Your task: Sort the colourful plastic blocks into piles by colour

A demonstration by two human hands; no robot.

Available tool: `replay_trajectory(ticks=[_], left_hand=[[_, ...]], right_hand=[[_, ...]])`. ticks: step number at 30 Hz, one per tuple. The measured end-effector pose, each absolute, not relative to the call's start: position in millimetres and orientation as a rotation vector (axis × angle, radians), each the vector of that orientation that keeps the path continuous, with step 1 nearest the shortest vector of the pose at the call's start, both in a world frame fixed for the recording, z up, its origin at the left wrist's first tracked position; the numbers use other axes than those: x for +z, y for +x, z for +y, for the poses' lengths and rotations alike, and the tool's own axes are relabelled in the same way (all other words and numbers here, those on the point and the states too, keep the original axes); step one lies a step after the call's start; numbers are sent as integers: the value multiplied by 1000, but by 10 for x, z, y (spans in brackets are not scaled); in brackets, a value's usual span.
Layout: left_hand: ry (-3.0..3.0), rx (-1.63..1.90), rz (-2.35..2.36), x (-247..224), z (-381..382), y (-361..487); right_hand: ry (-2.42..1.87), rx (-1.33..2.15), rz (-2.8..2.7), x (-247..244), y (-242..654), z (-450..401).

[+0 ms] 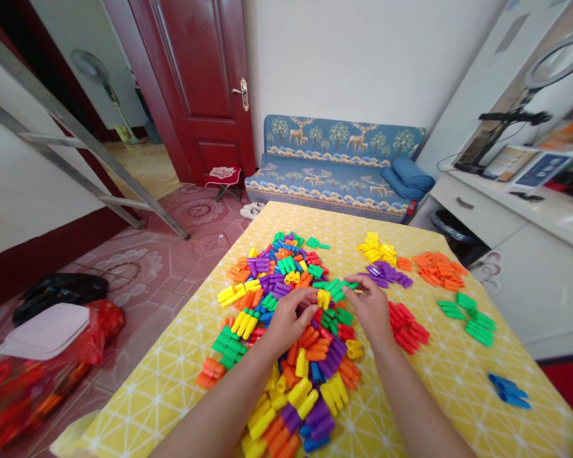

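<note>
Over a mixed pile of plastic building blocks point(286, 261), shaped like joined bullets, both hands are at work. My left hand point(290, 318) pinches a yellow building block point(323, 299) between thumb and fingers. My right hand point(368, 305) has its fingertips closed on a green building block point(337, 288) just to the right of the yellow one. Purple blocks point(386, 273) lie sorted beyond my right hand, and red blocks point(407, 326) lie close beside its wrist.
Separate groups of yellow point(377, 248), orange point(439, 270), green point(480, 327) and blue blocks point(509, 389) lie on the right of the yellow tablecloth point(458, 394). A blue sofa point(334, 165) stands past the table. At the right is a white cabinet point(520, 254); bags point(76, 331) lie on the floor.
</note>
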State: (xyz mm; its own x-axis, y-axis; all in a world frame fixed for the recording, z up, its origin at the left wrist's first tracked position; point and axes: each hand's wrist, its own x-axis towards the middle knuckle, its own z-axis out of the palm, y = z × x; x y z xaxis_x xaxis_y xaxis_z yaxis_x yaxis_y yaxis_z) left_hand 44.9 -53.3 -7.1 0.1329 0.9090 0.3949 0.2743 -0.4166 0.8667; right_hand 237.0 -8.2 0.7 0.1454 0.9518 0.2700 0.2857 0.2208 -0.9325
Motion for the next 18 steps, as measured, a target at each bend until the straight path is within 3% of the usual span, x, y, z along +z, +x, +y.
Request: replay_trajectory(ticks=[6, 18], left_hand=[[1866, 1245, 1141, -53, -546, 425], [1863, 1201, 1207, 20, -583, 419]], right_hand=[[-1197, 809, -1163, -83, 2071, -637], [-1216, 756, -1031, -24, 2190, -622]])
